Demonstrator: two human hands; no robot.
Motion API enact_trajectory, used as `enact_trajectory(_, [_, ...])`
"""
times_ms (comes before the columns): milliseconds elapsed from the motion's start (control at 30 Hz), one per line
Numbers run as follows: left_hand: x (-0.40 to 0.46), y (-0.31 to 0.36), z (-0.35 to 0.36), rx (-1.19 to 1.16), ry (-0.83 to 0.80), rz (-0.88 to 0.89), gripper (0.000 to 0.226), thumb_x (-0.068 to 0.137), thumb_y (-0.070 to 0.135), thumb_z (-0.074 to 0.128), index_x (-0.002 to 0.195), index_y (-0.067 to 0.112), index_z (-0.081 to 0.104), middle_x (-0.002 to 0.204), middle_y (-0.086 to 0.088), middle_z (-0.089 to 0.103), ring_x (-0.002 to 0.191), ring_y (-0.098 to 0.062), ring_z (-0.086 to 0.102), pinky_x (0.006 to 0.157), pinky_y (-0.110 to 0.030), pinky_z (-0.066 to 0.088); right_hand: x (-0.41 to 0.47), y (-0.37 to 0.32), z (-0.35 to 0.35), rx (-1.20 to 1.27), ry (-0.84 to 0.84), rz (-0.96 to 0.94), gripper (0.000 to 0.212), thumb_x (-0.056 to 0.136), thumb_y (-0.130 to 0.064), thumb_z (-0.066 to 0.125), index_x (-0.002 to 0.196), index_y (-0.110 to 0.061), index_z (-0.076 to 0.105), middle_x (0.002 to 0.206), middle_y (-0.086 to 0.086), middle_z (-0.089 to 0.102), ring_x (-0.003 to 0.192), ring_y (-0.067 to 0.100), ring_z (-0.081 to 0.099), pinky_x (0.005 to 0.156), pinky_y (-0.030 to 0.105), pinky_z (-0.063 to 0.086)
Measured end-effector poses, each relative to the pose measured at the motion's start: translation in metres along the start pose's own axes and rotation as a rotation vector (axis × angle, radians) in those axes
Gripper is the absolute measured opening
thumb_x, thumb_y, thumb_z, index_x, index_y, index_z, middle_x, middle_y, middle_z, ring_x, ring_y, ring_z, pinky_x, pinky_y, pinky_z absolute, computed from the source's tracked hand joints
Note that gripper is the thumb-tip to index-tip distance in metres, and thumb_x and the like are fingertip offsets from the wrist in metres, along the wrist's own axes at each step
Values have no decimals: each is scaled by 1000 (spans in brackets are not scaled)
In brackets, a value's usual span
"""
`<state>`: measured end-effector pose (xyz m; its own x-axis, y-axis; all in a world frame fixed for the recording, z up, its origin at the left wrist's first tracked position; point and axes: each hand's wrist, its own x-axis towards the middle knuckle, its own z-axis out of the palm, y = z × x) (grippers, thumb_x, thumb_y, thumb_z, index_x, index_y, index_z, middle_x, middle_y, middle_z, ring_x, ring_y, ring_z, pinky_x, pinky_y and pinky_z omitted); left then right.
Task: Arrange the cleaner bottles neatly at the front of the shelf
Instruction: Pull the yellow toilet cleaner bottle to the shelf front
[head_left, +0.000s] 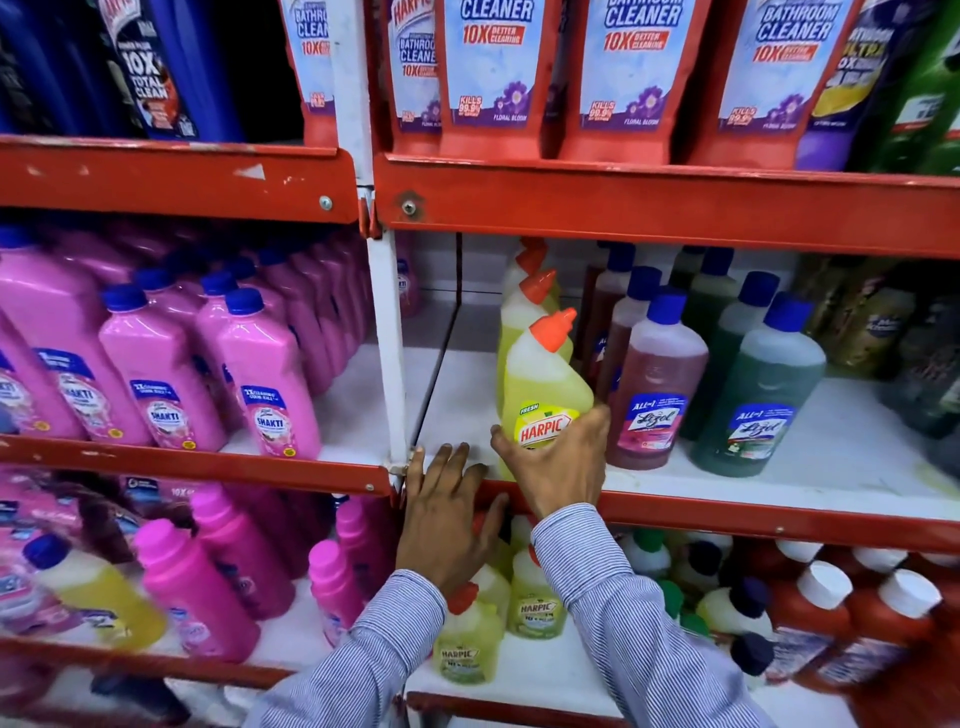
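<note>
A yellow Harpic bottle (545, 384) with an orange cap stands at the front of the middle white shelf (831, 457). My right hand (556, 467) grips its lower part around the label. Two more yellow Harpic bottles (522, 306) line up behind it. My left hand (441, 514) rests flat with spread fingers on the red front rail (753, 514), just left of the held bottle, holding nothing. To the right stand a red Lizol bottle (654, 384) and a green Lizol bottle (758, 389), each with more behind.
Pink Shakti bottles (270, 379) fill the left bay beyond the white upright post (387, 338). Red bathroom cleaner pouches (493, 73) sit on the shelf above. Below are more Harpic bottles (535, 597), pink bottles and red bottles with white caps (821, 613).
</note>
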<state>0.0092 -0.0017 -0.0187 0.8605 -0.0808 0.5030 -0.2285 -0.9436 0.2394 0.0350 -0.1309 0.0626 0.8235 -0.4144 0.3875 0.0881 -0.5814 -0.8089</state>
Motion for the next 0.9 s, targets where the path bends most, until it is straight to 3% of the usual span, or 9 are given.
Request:
enact_trajectory(300, [-1, 5, 5, -33, 48, -60, 48, 93, 51, 46, 118, 15, 65, 139, -12, 63, 134, -32, 53, 122, -53, 20, -4, 8, -16, 46, -35, -77, 99, 53, -59, 79, 126, -6, 38, 123, 14, 50, 117, 33, 50, 98, 45, 48])
enact_trajectory(400, [-1, 8, 7, -57, 88, -71, 44, 92, 50, 47, 112, 16, 67, 138, -12, 64, 133, -32, 54, 122, -54, 22, -3, 28, -33, 189, 45, -136, 79, 66, -50, 66, 130, -11, 40, 127, 11, 49, 117, 29, 49, 100, 44, 45])
enact_trajectory(500, [-2, 10, 9, -61, 118, -86, 43, 91, 49, 49, 109, 16, 68, 136, -13, 65, 132, -33, 54, 122, -54, 23, 8, 52, -45, 203, 202, -103, 67, 67, -36, 63, 125, -6, 44, 124, 16, 48, 112, 30, 45, 96, 44, 43])
enact_trajectory(600, [-2, 12, 10, -57, 137, -90, 41, 90, 48, 50, 109, 16, 67, 137, -12, 65, 132, -33, 54, 122, -53, 23, 31, 66, -48, 96, 264, -9, 81, 64, -33, 76, 128, 0, 40, 129, 22, 46, 119, 35, 42, 104, 47, 38])
enact_trajectory(733, [-4, 16, 10, -61, 147, -111, 40, 90, 47, 49, 109, 17, 67, 140, -10, 63, 132, -33, 53, 119, -54, 27, 59, 67, -49, 28, 148, 99, 109, 56, -42, 88, 138, 3, 32, 134, 25, 45, 124, 41, 44, 107, 48, 41])
enact_trajectory(900, [-5, 19, 10, -81, 160, -140, 44, 90, 48, 47, 114, 17, 66, 143, -10, 60, 135, -33, 51, 119, -55, 28, 68, 66, -50, -2, 67, 115, 100, 53, -49, 83, 126, 1, 37, 117, 24, 55, 106, 43, 56, 91, 51, 51])
